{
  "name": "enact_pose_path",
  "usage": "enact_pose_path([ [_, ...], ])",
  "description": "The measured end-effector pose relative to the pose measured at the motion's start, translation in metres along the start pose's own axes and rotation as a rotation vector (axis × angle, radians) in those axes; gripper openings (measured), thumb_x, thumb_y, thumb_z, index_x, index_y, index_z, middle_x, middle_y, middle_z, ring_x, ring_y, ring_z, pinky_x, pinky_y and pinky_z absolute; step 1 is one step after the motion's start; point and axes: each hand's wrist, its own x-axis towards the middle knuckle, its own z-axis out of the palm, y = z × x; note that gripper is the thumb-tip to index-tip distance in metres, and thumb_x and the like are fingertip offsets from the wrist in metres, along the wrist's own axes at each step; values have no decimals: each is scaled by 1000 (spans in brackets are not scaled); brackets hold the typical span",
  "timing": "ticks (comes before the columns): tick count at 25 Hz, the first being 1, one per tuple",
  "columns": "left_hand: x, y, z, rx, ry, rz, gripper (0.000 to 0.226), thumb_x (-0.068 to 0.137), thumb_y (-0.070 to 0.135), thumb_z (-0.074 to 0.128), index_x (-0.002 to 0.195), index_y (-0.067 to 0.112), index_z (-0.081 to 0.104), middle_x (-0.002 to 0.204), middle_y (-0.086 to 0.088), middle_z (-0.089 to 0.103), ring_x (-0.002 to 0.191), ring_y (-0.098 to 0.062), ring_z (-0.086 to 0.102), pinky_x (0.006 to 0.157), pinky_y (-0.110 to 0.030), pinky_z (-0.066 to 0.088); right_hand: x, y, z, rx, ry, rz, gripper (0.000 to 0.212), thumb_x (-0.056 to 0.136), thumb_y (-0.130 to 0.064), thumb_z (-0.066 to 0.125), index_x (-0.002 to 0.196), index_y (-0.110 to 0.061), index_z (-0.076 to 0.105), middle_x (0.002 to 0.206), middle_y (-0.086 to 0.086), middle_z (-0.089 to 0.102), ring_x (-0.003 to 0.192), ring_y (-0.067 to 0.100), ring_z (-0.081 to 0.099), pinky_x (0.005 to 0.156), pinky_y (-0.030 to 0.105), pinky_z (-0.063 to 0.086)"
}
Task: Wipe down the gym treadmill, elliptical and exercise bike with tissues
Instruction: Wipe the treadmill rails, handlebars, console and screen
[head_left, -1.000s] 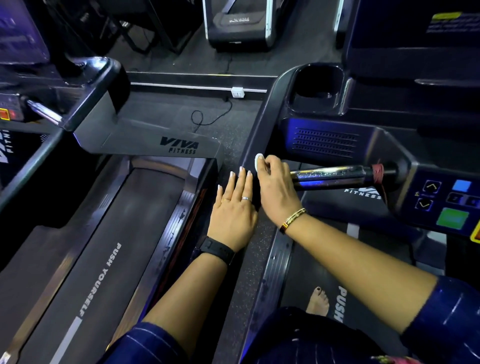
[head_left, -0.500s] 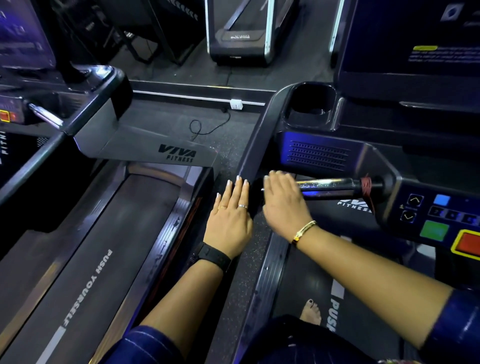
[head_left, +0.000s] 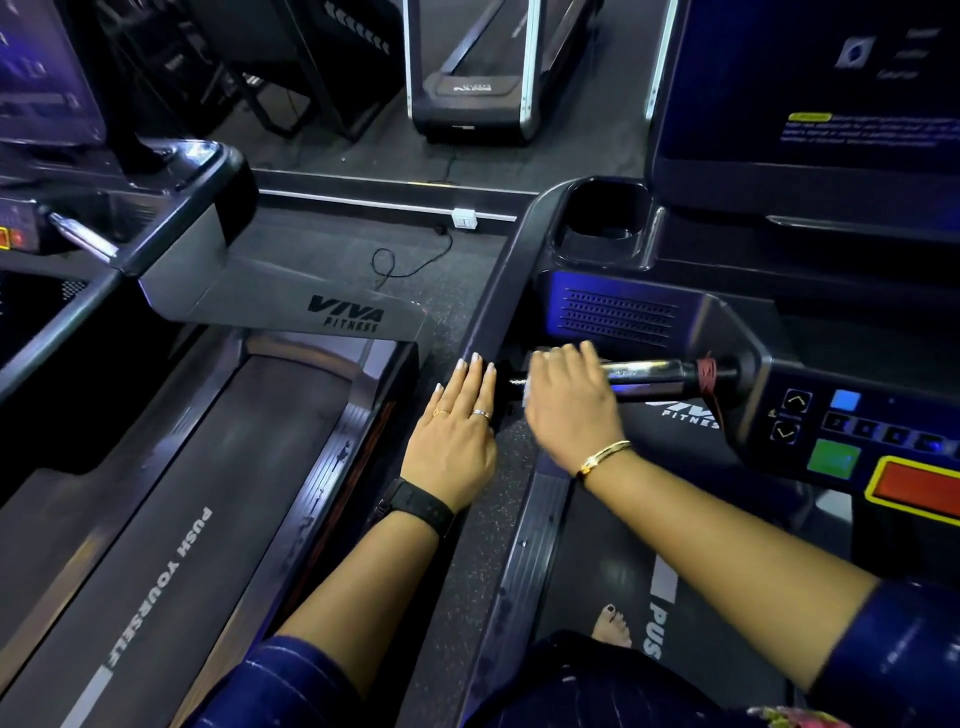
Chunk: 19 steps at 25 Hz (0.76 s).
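1. White tissue (head_left: 527, 396), one, shows only as a sliver pressed on the single chrome handlebar (head_left: 649, 371) of the near treadmill (head_left: 613, 312).
2. One right hand (head_left: 569, 402) curls over that bar, grasping the tissue against it.
3. One left hand (head_left: 454, 441), two rings, lies flat with fingers straight on the dark side arm (head_left: 498, 291), holding nothing.
4. Three treadmills in all: this one, the left treadmill (head_left: 208, 467), the far treadmill (head_left: 470, 98).

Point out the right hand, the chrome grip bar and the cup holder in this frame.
right hand (head_left: 571, 410), head view, back of the hand.
grip bar (head_left: 649, 371), head view, bare chrome right of the hand.
cup holder (head_left: 597, 258), head view, front rim.
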Motion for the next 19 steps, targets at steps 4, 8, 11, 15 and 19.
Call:
enact_pose_path([
  [4,3,3,1,-4,-1,-22,64,94,23,25,156,12,11,163,-6,8,151,-19,1,121,-39,13,-18,13,22,-191,144,-266,53,94,-14,27,144,-15,44,145,6,48,134,22,44,113,47,23],
  [8,17,3,-3,-47,-15,-11,63,104,27,36,156,12,6,164,-6,3,151,-21,-6,123,-40,7,-46,63,15,-278,181,-78,54,100,-21,28,152,-12,25,154,7,34,143,23,29,118,51,8],
  [11,34,2,-5,-16,-46,8,62,105,33,32,156,12,2,164,-5,-1,151,-21,-9,122,-38,0,-55,78,-1,-177,117,124,61,100,-40,29,148,-4,33,151,15,37,143,28,27,119,50,7],
  [15,51,3,-4,0,-55,15,62,105,34,30,156,13,2,165,-5,-1,151,-22,-8,121,-38,-1,-35,57,-11,-95,-10,213,69,94,-47,30,133,7,49,135,27,51,134,40,39,118,48,4],
  [19,61,2,-4,-8,-75,4,59,106,30,27,156,15,1,164,-5,-3,151,-21,-8,122,-39,1,-4,10,-5,-207,-146,-46,63,89,-46,39,127,0,58,124,22,60,124,37,51,117,48,9],
])
